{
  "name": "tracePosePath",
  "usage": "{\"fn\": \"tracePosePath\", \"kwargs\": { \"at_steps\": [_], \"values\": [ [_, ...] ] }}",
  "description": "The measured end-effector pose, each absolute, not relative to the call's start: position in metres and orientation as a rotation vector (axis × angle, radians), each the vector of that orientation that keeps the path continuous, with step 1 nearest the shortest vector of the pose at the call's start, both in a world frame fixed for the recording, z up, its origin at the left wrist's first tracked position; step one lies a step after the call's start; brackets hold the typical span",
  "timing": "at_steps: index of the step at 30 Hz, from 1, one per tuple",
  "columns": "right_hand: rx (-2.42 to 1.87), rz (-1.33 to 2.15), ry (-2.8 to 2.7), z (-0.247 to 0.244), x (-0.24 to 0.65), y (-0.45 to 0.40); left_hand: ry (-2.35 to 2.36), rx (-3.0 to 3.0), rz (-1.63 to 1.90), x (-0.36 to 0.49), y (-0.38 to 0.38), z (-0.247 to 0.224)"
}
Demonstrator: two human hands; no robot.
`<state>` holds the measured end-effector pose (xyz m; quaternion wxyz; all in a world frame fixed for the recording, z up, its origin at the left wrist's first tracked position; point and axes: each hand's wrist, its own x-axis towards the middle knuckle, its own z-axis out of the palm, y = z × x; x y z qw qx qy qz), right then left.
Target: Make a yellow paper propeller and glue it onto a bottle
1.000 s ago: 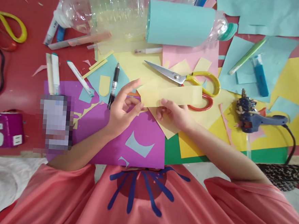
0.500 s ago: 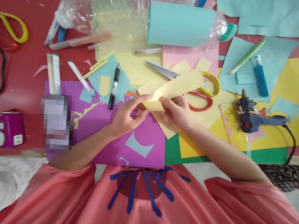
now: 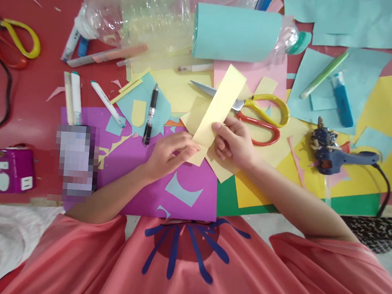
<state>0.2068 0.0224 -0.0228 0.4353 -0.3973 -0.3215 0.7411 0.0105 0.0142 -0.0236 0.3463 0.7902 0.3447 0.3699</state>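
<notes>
Two-handed hold on one pale yellow paper strip [image 3: 221,105]. Swung from nearly crosswise to a steep slant within the last second, with a bend near the lower end; likely mid-fold. Pinched at lower left by left hand [image 3: 170,156]; gripped along the edge by right hand [image 3: 239,145], thumb on top, fingers curled. Forearms angled inward, over purple paper [image 3: 208,204] and near scissors [image 3: 249,106].

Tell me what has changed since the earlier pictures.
The pale yellow strip has swung: its far end, which pointed right, now points away from the person, across the scissors. The right hand still holds it, the left hand at its near end. Scissors and wrapped bottle stayed put.
</notes>
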Motion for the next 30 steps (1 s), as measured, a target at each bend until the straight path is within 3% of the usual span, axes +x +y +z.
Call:
{"fn": "tracePosePath", "kwargs": {
  "at_steps": [9, 17, 20, 26, 30],
  "values": [
    [-0.866, 1.947, -0.864, -0.023, 0.211, 0.028, 1.0, 2.043, 0.922, 0.012, 0.012, -0.029],
    [-0.994, 1.969, -1.008, -0.021, 0.215, 0.03, 1.143, 1.699, 1.051, 0.01, 0.015, -0.039],
    [-1.152, 1.678, -1.295, -0.007, 0.224, 0.03, 1.153, 1.541, 1.019, 0.008, 0.017, -0.043],
    [-1.756, 0.546, -2.139, 0.03, 0.269, 0.034, 1.131, 1.48, 1.038, 0.009, 0.015, -0.045],
    [-1.991, 0.341, -2.461, 0.025, 0.285, 0.038, 1.098, 1.45, 1.062, 0.011, 0.014, -0.046]
  ]
}}
